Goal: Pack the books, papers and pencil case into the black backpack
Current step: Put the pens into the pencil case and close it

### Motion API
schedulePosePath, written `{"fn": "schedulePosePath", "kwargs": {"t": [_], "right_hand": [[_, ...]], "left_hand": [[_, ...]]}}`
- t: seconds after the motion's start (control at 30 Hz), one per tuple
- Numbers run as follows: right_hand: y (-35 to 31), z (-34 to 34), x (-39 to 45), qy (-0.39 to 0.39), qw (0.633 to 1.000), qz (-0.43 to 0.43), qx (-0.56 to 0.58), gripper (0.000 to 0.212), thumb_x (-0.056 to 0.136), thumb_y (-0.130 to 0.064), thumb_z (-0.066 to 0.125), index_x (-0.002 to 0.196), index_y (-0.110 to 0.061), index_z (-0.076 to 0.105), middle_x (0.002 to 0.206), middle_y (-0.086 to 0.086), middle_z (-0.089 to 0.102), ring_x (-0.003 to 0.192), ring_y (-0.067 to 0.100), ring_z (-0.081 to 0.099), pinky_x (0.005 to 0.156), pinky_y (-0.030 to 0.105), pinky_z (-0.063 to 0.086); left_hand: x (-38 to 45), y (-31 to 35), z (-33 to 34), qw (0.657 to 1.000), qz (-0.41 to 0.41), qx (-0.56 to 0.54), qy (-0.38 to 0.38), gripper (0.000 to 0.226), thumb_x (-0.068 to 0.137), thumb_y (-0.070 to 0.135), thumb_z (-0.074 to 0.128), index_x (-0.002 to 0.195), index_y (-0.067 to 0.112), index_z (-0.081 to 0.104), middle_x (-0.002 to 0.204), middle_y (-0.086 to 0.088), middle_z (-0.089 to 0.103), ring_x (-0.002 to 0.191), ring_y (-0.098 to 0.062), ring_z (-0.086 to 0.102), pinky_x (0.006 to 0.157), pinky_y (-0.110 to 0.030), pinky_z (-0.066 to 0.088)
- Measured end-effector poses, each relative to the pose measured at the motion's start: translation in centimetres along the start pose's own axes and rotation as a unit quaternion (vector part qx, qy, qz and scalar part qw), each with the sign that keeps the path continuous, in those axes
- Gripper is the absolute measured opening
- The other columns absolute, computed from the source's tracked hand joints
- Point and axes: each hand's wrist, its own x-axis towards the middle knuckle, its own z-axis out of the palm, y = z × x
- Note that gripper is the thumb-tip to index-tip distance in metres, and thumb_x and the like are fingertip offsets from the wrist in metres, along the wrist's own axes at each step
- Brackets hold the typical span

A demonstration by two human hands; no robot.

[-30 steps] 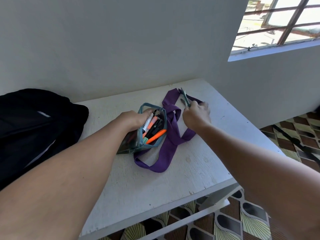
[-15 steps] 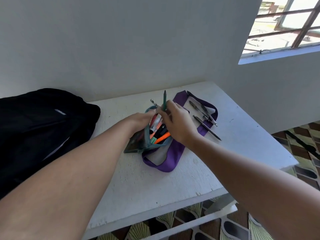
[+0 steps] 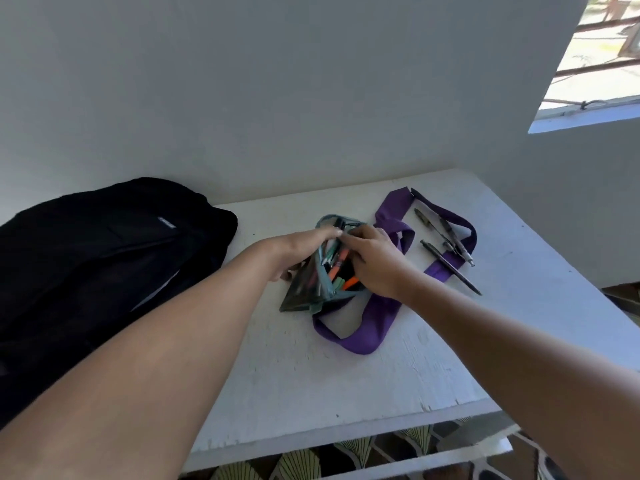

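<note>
The teal pencil case [image 3: 304, 294] lies unzipped in the middle of the white table [image 3: 346, 382], stuffed with orange, green and black pens. My left hand [image 3: 298, 245] grips its left rim and holds the mouth apart. Over the opening sits my right hand [image 3: 375, 263], fingers curled down among the pens with their tips hidden; the green pen it carried is out of sight. The black backpack [image 3: 104, 258] lies at the table's left end, a hand's width from the case. No books or papers are in view.
A purple strap [image 3: 367, 329] loops under and around the case. Three dark pens [image 3: 448, 263] lie on it and on the table to the right. The wall stands close behind. The table's front edge is near me, with patterned floor below.
My right hand picked a green pen from the right, brought it over the case and lowered into the opening. The view shifted right to left; my left hand kept its grip on the case.
</note>
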Motion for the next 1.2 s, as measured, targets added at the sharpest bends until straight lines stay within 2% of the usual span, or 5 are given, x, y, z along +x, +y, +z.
{"fn": "schedulePosePath", "kwargs": {"t": [0.17,0.4,0.57,0.93,1.2], "right_hand": [[0.2,-0.6,-0.2,-0.022,1.0,0.006,-0.017,0.045,0.1,-0.012,0.044,0.137,-0.032,0.061,0.125,0.002,0.039,0.115,0.029,0.032,0.106,0.04,0.031],[3.4,-4.4,-1.9,0.154,0.982,0.109,0.012,0.022,0.088,-0.01,0.055,0.107,-0.017,0.06,0.11,0.004,0.057,0.109,0.03,0.054,0.086,0.037,0.044],[6.3,-6.7,-3.4,0.051,0.956,0.269,-0.111,0.031,0.093,-0.025,0.055,0.121,-0.013,0.052,0.126,0.012,0.056,0.116,0.036,0.054,0.077,0.038,0.04],[6.5,-5.2,-4.8,0.012,0.932,0.239,-0.272,0.028,0.095,-0.012,0.054,0.123,-0.014,0.055,0.123,0.014,0.064,0.116,0.035,0.059,0.091,0.047,0.041],[6.4,-5.6,-3.2,0.184,0.945,0.272,0.006,0.014,0.108,-0.028,0.03,0.111,-0.017,0.039,0.095,0.005,0.057,0.086,0.035,0.055,0.07,0.042,0.04]], "left_hand": [[0.1,0.5,0.2,1.0,-0.026,0.014,0.004,0.107,0.067,0.093,0.049,0.152,0.027,0.044,0.161,-0.005,0.038,0.145,-0.031,0.038,0.118,-0.055,0.031],[0.8,1.1,0.6,0.998,-0.037,0.035,0.028,0.092,0.086,0.079,0.052,0.156,0.02,0.037,0.163,-0.012,0.033,0.149,-0.034,0.033,0.117,-0.051,0.033],[1.0,1.8,0.9,0.995,-0.051,0.072,0.047,0.101,0.083,0.083,0.052,0.158,0.017,0.034,0.163,-0.015,0.033,0.147,-0.039,0.035,0.113,-0.057,0.036],[0.9,1.7,1.1,0.992,-0.053,0.096,0.06,0.109,0.079,0.087,0.053,0.159,0.015,0.032,0.163,-0.015,0.033,0.144,-0.04,0.039,0.106,-0.054,0.041],[0.2,2.5,1.7,0.993,-0.052,0.088,0.064,0.106,0.085,0.084,0.046,0.161,0.013,0.025,0.166,-0.015,0.026,0.149,-0.037,0.032,0.113,-0.052,0.034]]}}
